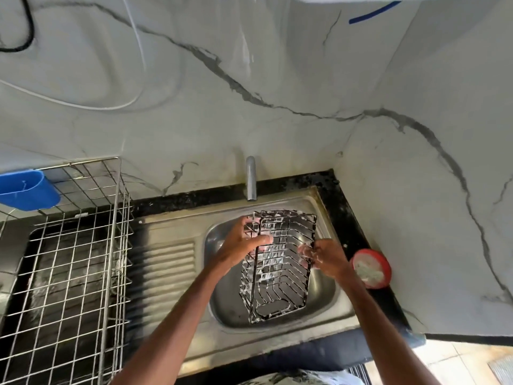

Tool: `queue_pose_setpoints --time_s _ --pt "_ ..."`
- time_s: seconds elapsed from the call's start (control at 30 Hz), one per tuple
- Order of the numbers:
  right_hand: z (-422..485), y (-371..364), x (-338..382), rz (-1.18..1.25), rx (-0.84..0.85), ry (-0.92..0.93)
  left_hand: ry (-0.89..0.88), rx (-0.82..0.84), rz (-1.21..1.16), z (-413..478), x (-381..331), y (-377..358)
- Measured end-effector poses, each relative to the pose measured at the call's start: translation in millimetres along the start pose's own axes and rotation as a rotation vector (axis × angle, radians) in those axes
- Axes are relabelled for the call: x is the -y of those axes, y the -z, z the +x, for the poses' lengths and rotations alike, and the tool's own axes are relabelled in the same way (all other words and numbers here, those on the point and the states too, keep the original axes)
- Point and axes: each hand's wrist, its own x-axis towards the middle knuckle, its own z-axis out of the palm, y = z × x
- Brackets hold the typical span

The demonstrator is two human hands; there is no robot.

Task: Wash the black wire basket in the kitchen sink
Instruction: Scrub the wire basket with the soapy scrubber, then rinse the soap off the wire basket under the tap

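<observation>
Reading this from my end: black wire basket sits in the stainless steel sink basin, tipped up. Its lower end is down near the front of the bowl and its top end is raised toward the curved grey metal tap.

Left hand grips the basket's left rim near the top end, thumb over the wire, steadying it. Right hand is at the right rim w/ fingers curled around a pale foamy wad. Prob a scrub pad, but I can't tell for sure thru the suds.

Progress, my call: mid-wash, soaping stage.
- White foam clings to many of the wires, esp the left side and bottom end, so a fair bit of scrubbing looks done.
- No water stream visible from the tap, so rinse not started, afaict.
- Still to do: finish the right side, rinse off suds, drain.

The round red tub of whitish soap paste sits on the black counter just right of the sink, near the right hand. The silver wire dish rack on the left is the likely landing spot once the basket's clean.
</observation>
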Motion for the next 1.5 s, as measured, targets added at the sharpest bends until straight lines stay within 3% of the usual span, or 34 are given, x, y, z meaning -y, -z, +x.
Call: queue_pose_setpoints --time_s 0.1,0.23,0.4,0.53,0.7,0.97,1.17,1.3,1.4,1.5 --pt "6.9 -0.3 -0.4 0.117 0.019 0.075 0.009 0.12 -0.046 12.3 1.4 2.9" --pt "-1.5 8.3 14.4 0.312 0.16 0.06 0.003 0.094 -0.041 17.7 2.1 5.3" --pt "-19.0 49.8 17.4 0.445 0.49 0.135 0.0 0.192 -0.114 26.1 14.5 16.1" --pt "-23.3 56.8 38.0 0.283 0.609 0.134 -0.048 0.313 -0.15 31.4 6.7 17.8" --pt "-13.8 31.4 72.2 -0.034 0.584 0.013 -0.083 0.444 -0.021 47.1 9.8 10.6" --pt "2.0 4.4 86.6 -0.137 0.524 -0.079 -0.244 0.392 -0.004 68.8 27.7 11.4" --pt "18.5 -7.5 61.3 -0.111 0.237 -0.103 -0.207 0.383 0.327 93.8 65.2 38.2" --pt "27.5 -10.5 48.7 -0.127 0.046 -0.114 -0.377 0.188 0.973 116.2 56.8 15.8" --pt "30.3 -8.5 39.0 -0.085 0.023 -0.152 -0.446 0.088 1.24 143.4 51.4 4.0" --pt "27.6 -6.6 32.7 -0.047 0.044 -0.165 -0.396 0.041 1.343 170.1 70.8 1.6"
